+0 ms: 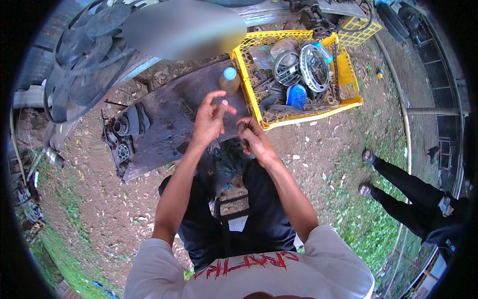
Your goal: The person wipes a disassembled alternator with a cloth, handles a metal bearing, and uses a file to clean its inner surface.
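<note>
My left hand is raised over the dark wooden board, its fingers apart and nothing seen in them. Just right of it, my right hand has its fingers curled together; something small and dark shows at the fingertips, too small to name. Beyond my left hand a jar with a light blue lid stands on the board, beside the yellow crate. Below the hands, between my knees, hangs a dark crumpled cloth.
The yellow crate holds round metal parts, a blue object and tools. Metal parts lie at the board's left end. Black rubber strips hang at the far left. Another person's legs are at the right.
</note>
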Tool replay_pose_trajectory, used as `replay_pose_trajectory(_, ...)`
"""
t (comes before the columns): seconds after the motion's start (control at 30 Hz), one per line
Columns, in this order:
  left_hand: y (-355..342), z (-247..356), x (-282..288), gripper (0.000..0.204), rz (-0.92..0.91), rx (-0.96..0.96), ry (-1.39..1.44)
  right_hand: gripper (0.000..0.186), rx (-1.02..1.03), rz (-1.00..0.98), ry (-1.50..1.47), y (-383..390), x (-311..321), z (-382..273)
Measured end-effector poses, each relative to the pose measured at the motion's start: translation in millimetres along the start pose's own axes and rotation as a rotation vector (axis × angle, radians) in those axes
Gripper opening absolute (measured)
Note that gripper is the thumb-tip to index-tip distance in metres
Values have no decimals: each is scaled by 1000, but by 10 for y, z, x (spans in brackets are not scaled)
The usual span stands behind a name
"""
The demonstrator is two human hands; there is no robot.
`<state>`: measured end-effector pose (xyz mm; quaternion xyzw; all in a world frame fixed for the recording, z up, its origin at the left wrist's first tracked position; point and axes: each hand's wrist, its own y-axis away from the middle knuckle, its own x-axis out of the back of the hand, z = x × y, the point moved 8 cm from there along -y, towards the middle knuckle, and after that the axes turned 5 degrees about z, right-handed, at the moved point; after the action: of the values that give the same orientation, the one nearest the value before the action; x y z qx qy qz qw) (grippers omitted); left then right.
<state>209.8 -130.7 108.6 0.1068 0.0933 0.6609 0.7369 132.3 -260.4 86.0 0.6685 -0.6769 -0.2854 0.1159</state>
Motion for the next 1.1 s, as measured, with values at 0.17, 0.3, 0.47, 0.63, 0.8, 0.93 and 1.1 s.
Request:
replay_pose_trajectory(0.17, 290, -14, -275, 41, 122, 201, -102, 17, -416, 125, -397, 486, 69, 87)
replay_pose_trajectory(0.3, 682, 400, -411, 38, 191, 350, -507, 15, -563, 279, -517, 905, 374, 54)
replay_pose_trajectory(0.47, 902, 426, -654, 35, 149, 28, -463, 14, -590, 404, -603, 1211, 728, -227)
replay_pose_trajectory(0.63, 1051, 800, -847, 35, -11, 557, -320, 26, -554, 417, -538, 1164, 1081, -473)
replay_pose_trajectory(0.8, 1020, 1251, -851, 34, 98, 362, -686, 30, -531, 355, -498, 1123, 1126, -787)
replay_pose_trajectory(0.93, 1054, 1115, -888, 34, 91, 343, -418, 24, -585, 395, -398, 1086, 1114, -786)
replay_pose_trajectory(1.1, 809, 725, -907, 30, -27, 299, -363, 23, -585, 508, -344, 828, 1175, -795)
